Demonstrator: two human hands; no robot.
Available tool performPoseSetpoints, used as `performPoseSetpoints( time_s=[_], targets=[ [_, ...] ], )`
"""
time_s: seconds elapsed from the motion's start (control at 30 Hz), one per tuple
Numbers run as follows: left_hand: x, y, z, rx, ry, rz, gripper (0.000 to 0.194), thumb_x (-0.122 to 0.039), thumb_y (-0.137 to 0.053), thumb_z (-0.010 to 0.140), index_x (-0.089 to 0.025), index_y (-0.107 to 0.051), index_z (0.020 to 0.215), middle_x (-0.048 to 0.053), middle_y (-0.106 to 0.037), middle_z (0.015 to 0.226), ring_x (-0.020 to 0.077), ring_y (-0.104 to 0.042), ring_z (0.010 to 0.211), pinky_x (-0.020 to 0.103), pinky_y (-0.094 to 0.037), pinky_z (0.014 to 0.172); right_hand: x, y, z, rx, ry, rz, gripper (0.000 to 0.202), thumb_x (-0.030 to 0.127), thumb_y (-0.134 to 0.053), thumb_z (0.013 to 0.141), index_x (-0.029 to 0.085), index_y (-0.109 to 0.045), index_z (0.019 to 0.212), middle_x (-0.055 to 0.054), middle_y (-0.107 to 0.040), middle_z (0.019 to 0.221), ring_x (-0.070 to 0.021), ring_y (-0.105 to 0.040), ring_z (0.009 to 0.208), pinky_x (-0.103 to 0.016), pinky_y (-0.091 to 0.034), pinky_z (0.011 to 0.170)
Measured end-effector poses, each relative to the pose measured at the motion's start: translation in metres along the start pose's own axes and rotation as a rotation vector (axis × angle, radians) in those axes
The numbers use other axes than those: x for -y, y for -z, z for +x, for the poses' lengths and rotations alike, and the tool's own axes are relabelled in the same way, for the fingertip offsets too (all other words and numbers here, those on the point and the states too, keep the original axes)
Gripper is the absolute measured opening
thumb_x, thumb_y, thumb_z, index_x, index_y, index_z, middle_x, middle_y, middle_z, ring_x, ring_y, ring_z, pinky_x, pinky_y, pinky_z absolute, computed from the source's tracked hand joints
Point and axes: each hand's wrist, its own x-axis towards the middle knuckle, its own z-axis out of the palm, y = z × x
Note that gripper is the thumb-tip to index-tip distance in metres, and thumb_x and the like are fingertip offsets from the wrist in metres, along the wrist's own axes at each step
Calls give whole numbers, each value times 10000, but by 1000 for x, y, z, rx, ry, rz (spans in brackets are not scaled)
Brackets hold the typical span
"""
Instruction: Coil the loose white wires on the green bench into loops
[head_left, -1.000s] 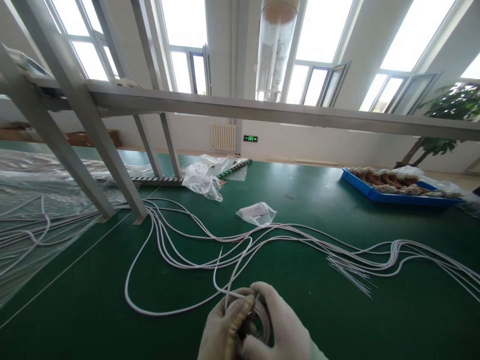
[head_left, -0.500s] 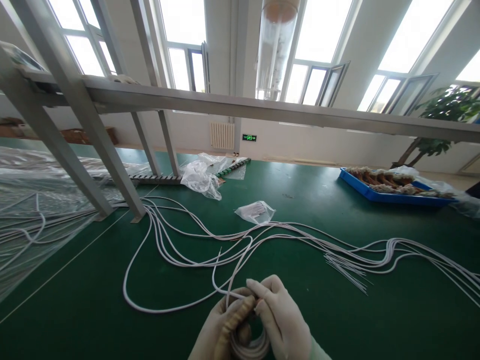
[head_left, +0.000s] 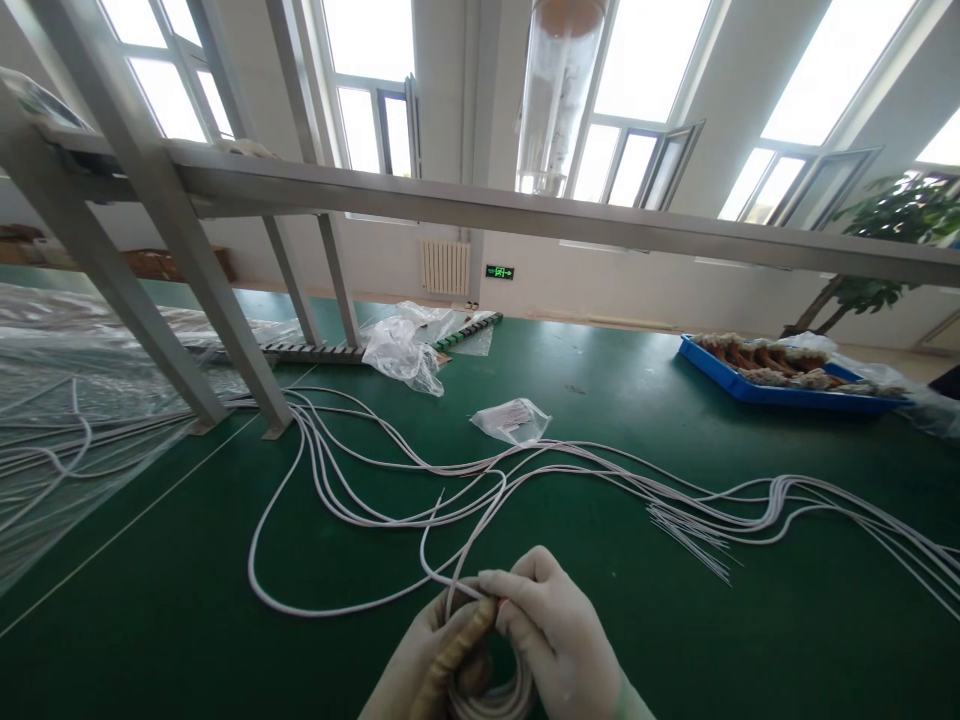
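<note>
Both hands wear pale gloves and meet at the bottom centre. My left hand (head_left: 442, 655) is closed round a coil of white cable (head_left: 499, 700), its fingertips stained brownish. My right hand (head_left: 555, 630) pinches at the top of the coil, its fingertips touching those of my left hand; what lies between them is too small to make out. From the coil, white cables (head_left: 337, 611) run out to the left and up over the green table (head_left: 187, 560). One short free end (head_left: 437, 505) points upward just above my left hand.
A small clear bag (head_left: 514, 420) lies beyond the cables. Crumpled plastic (head_left: 401, 355) sits farther back. At the right is a blue tray (head_left: 750, 392) with brown and white pieces. A metal frame (head_left: 487, 208) spans the table, its posts at the left.
Both hands have shifted slightly left with the coil. The right fingertips have moved left over the left fingertips. The cable loop near them has shifted a little.
</note>
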Motion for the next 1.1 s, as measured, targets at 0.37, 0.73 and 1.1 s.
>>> performPoseSetpoints(
  time_s=[0.37,0.73,1.1],
  targets=[
    [4,1,1,81,60,-60,663,-321,-964,618,-88,-667,1162,125,-751,956,334,-715,984,423,-525,886,2,11,7,79,-146,265,285,331,-527,1015,220,-779,1089,-70,-632,988,-246,-664,850,-378,-590,735],
    [-18,-5,-21,100,51,32,562,-408,-953,591,-156,-678,1011,97,-719,931,322,-690,963,450,-504,939,-9,40,-2,113,-160,173,156,350,-621,967,203,-673,961,-28,-646,903,-206,-641,742,-344,-569,686],
    [-19,2,-22,154,99,234,582,-530,-866,648,-223,-681,1106,81,-720,1012,386,-630,1180,560,-392,1151,-14,18,2,14,454,-399,331,484,-500,1075,232,-691,977,-42,-625,864,-200,-578,707,-307,-493,598]
  ],
)
